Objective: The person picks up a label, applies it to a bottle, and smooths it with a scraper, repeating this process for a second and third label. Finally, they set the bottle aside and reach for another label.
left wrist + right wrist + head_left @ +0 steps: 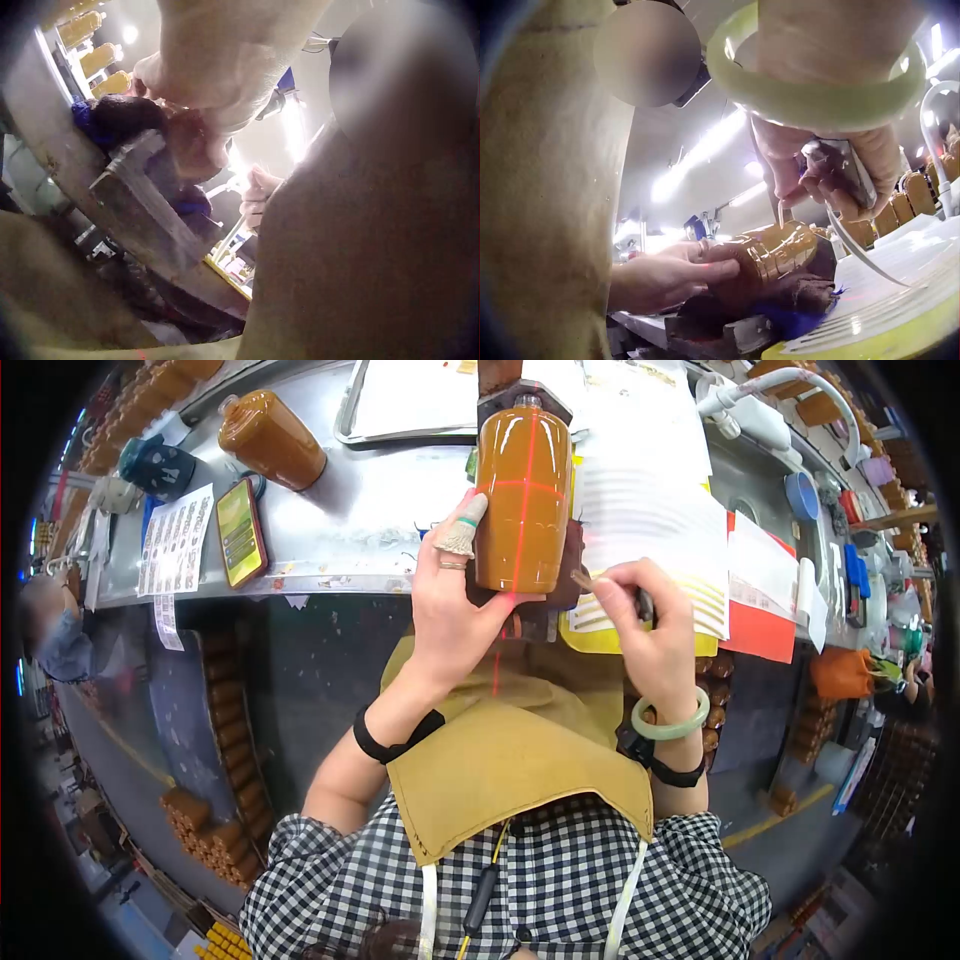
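A glossy brown bottle (pixel 520 525) lies with its neck pointing away, on a dark padded rest, and red light lines cross on it. My left hand (pixel 445 610) grips its left side and base, thumb under the base; one finger wears a pale cover. Just right of the base, my right hand (pixel 655 625) pinches a thin strip (pixel 582 580) between thumb and finger. The right wrist view shows a dark object with a shiny face (pixel 844 169) tucked in the same palm; I cannot tell its kind. From there a pale curved strip (pixel 862 255) reaches toward the sheet.
A sheet with rows of curved strips (pixel 650 550) lies on a yellow board (pixel 590 643) at the right. To the left are a second brown bottle (pixel 270 440), a phone (pixel 240 532) and a printed sheet (pixel 178 545). A metal tray (pixel 352 432) sits behind; a white lamp arm (pixel 790 378) arches at the right.
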Demonstrator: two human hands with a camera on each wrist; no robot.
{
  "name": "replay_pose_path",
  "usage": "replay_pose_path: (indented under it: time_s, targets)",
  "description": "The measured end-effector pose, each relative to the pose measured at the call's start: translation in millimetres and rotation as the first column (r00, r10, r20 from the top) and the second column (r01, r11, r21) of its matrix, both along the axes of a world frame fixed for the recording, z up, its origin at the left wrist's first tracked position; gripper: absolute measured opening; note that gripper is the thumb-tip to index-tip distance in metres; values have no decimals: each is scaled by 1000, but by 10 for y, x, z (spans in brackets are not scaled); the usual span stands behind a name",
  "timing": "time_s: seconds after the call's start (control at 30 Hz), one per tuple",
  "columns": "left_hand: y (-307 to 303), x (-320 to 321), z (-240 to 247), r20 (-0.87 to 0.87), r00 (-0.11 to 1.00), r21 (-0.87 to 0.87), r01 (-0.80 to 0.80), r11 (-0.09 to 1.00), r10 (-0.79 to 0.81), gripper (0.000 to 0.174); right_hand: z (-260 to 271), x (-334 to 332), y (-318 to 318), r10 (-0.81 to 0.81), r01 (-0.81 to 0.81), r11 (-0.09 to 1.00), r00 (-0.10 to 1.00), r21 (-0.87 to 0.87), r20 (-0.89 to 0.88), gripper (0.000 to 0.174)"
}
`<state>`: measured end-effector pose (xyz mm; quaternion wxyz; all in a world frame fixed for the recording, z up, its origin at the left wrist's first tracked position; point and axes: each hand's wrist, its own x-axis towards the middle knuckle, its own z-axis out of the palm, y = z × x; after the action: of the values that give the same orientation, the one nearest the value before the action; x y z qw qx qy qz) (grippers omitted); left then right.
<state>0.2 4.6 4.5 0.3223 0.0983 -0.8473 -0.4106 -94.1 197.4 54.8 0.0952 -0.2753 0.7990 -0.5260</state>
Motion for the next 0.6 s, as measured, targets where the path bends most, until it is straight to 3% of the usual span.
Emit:
replay_pose_path:
  time_s: [0.17, 0.27, 0.33, 0.37, 0.4, 0.6]
  targets:
    - [-62, 54, -62, 63, 997, 34, 32, 999, -34, 92, 60, 167, -230, 159, -156, 986, 986, -55, 55, 9]
    - [-50, 126, 85, 109, 985, 134, 121, 984, -136, 92, -17, 163, -309, 102, -101, 995, 991, -23, 83, 10]
    - [-8, 174, 121, -10, 959, 575, 238, 783, -284, 88, -75, 157, -314, 87, -84, 996, 993, -37, 80, 11]
    - [-54, 185, 64, -11, 954, 532, 259, 806, -299, 81, -86, 156, -312, 77, -75, 997, 994, -23, 73, 11]
    - [-60, 186, 83, -5, 957, 599, 237, 765, -292, 76, -95, 158, -310, 67, -67, 998, 996, -10, 66, 11]
    - [11, 132, 103, -28, 970, 638, 203, 743, -241, 71, -34, 178, -307, 38, -38, 999, 997, 5, 62, 13]
